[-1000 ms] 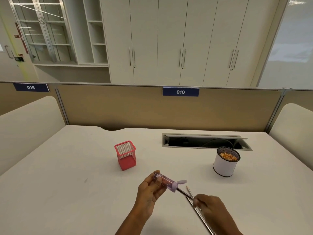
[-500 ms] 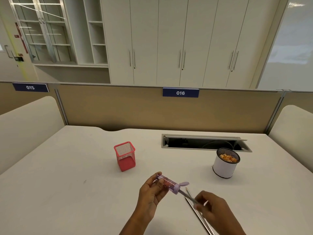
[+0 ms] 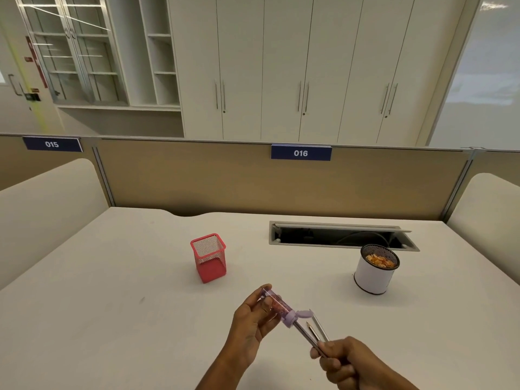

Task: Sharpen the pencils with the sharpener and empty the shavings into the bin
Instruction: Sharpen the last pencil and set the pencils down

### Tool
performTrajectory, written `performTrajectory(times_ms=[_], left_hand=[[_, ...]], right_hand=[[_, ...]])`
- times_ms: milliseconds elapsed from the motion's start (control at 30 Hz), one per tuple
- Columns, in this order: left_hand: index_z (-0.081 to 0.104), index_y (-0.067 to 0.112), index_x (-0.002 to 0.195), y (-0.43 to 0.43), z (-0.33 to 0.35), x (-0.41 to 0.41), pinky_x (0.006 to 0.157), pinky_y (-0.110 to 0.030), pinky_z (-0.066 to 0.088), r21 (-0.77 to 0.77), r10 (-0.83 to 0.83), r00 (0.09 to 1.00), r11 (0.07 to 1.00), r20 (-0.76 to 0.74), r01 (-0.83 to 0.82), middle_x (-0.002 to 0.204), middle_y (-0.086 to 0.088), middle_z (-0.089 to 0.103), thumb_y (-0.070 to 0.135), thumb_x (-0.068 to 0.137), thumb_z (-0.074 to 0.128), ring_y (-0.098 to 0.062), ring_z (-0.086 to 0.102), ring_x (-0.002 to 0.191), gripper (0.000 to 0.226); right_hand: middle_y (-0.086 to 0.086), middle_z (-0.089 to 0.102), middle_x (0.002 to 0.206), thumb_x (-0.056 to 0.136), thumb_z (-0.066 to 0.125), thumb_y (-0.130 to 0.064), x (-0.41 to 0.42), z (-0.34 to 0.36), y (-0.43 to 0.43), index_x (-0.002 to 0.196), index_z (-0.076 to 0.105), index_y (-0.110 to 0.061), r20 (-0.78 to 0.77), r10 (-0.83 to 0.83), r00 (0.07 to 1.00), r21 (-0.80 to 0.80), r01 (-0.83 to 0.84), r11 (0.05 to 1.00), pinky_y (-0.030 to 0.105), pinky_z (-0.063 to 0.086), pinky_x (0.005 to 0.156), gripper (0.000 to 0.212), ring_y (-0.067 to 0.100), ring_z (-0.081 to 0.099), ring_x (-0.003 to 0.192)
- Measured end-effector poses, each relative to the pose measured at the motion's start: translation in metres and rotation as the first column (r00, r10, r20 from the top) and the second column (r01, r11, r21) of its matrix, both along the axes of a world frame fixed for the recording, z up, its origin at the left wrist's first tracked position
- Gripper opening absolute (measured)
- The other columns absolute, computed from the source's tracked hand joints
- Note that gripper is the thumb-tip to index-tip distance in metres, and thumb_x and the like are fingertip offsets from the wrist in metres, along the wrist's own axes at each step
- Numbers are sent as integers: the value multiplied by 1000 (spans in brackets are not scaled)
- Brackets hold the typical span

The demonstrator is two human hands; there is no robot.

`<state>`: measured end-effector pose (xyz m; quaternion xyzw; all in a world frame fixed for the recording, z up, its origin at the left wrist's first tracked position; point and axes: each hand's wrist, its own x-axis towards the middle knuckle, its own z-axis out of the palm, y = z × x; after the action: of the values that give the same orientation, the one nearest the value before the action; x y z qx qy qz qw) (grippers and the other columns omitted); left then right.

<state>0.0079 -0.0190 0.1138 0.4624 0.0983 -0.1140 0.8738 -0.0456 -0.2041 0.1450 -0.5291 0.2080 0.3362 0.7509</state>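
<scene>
My left hand (image 3: 253, 322) grips a clear purple sharpener (image 3: 278, 308) with reddish shavings inside and a lilac cap end with its flap open. A grey pencil (image 3: 305, 334) sits with its tip in the sharpener's lilac end, and my right hand (image 3: 342, 360) holds its other end. Two more pencils (image 3: 316, 330) lie on the white desk (image 3: 112, 319) just beyond my right hand. A white round bin (image 3: 372, 273) with a dark mesh rim stands at the right, with orange shavings inside.
A red mesh pencil cup (image 3: 209, 257) stands at the desk's middle, left of the hands. An open cable tray (image 3: 340, 237) is set into the desk behind the bin. A tan partition (image 3: 197, 175) closes off the far edge.
Both hands and the sharpener have shifted slightly; my right hand has turned on the pencil, which stays in the sharpener. The bin and red cup stand as before.
</scene>
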Motion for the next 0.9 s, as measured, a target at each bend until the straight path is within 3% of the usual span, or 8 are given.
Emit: performTrajectory(times_ms=[267,333,467,533,567,633,733,900], left_hand=[[65,8,92,-9,-4,-6,57,-25,59,-37,89,996,995,-28,-90,85,-10,71,-5,86,53,-25,67,81,19],[64,7,92,-12,-3,-7,58,-24,59,-69,103,994,992,-25,-104,81,-8,73,-4,86,53,-22,69,75,18],[64,8,95,-17,-1,-8,61,-25,60,-87,95,995,991,-29,-98,86,-9,71,-1,86,54,-23,68,81,16],[64,11,95,-18,1,-7,63,-24,59,-52,79,997,995,-3,-79,84,-6,73,0,86,55,-23,67,83,17],[64,13,95,-18,3,-7,62,-24,59,-29,63,998,998,19,-62,82,-4,74,0,87,55,-21,69,81,18],[65,17,96,-16,6,-6,59,-22,58,14,17,998,1000,57,-18,79,0,76,2,88,53,-15,71,75,21],[64,18,98,-16,8,-6,58,-22,57,19,-48,997,999,67,47,80,-1,77,2,88,52,-14,72,74,22],[65,12,96,-16,-4,-7,58,-26,59,-32,-16,1000,999,-13,16,80,-6,76,-3,87,52,-19,72,73,22]], right_hand=[[-10,59,61,82,63,-10,1,-5,4,61,52,-25,614,459,642,-764,337,551,9,36,48,28,3,49,43],[-11,57,51,90,50,-17,-1,-12,1,55,59,-24,603,684,411,-753,577,317,10,36,41,36,5,49,40],[-1,58,46,97,32,-16,1,-16,7,57,69,-14,465,817,342,-680,729,82,21,36,33,55,15,53,35],[-7,61,50,91,49,-8,2,-15,11,65,69,-15,480,662,576,-859,461,222,18,38,46,34,6,55,44],[-9,56,43,91,50,-7,3,-13,10,60,66,-14,509,464,724,-829,267,492,16,34,45,35,5,49,40],[-7,39,34,92,44,-6,6,-7,2,49,59,-10,267,41,963,-309,46,950,13,20,33,46,5,26,28],[2,32,35,93,32,-8,7,-1,-7,56,55,1,-112,-51,992,227,75,971,4,10,39,44,6,12,31],[3,46,40,87,51,-12,3,-1,-4,65,52,-8,127,41,991,-187,-17,982,13,18,29,23,8,29,28]])
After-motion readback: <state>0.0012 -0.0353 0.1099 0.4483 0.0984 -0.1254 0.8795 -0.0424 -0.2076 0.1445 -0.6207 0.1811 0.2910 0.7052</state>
